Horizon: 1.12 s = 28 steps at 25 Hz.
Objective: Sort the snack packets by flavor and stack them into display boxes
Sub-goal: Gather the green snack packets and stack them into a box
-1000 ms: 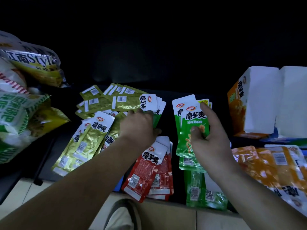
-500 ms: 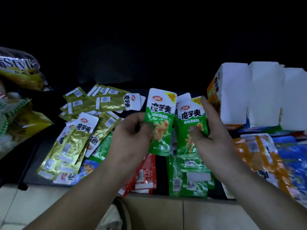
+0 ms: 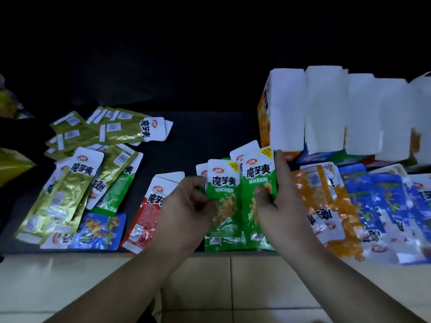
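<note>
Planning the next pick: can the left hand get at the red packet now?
Probably not yet: the left hand pinches a green packet, though the red packet lies uncovered right beside it.

- The black tabletop point(image 3: 205, 141) runs across the middle of the view, matte and dark, and its near edge is a straight line.
- Beige floor tiles point(image 3: 233, 285) lie below the tabletop's near edge, crossed by thin grout lines.
- A yellow bag point(image 3: 12, 164), crinkled and glossy, pokes in at the tabletop's left end and is cut off by the frame.
- A second yellowish bag point(image 3: 8, 106) sits past the tabletop's far-left corner, mostly out of view.
- Behind the tabletop's far edge everything is unlit and black.
- A dark shape point(image 3: 149, 317) shows on the tiles below the tabletop, too dim to identify.
</note>
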Tool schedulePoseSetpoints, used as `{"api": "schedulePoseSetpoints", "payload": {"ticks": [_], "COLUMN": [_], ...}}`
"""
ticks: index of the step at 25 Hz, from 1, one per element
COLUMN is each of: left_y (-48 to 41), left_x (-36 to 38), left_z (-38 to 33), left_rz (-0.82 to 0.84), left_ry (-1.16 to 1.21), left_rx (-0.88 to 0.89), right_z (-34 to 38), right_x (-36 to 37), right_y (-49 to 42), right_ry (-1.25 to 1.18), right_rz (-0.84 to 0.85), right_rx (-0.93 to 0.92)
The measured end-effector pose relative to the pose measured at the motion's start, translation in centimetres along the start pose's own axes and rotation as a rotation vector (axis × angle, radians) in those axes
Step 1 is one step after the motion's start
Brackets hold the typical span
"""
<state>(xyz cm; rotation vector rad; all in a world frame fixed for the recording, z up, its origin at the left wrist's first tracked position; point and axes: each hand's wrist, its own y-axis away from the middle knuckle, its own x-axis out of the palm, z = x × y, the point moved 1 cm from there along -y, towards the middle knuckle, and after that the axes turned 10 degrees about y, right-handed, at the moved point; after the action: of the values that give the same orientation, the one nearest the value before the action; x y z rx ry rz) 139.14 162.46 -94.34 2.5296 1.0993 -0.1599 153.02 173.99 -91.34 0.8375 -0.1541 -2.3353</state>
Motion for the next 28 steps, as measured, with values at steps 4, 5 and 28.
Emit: {"api": "schedulePoseSetpoints", "payload": {"ticks": [4, 5, 28], "left_y": [-0.1, -0.1, 0.2], "left_x": [-0.7, -0.8, -7.9], "left_z": [1.6, 1.8, 2.2], "left_rz": [0.021, 0.034, 0.022], "left_ry": [-0.279, -0.352, -0.358], "left_rx": [0.171, 0.239, 0.367], "right_z": [0.2, 0.0, 4.3], "right_x": [0.7, 1.2, 6.6], "right_y": [-0.4, -0.4, -0.7], "right_ry": [0.005, 0.03, 0.457], "right_rz": [0.013, 0.045, -0.082], "right_rx": [-0.031, -0.019, -0.524]}}
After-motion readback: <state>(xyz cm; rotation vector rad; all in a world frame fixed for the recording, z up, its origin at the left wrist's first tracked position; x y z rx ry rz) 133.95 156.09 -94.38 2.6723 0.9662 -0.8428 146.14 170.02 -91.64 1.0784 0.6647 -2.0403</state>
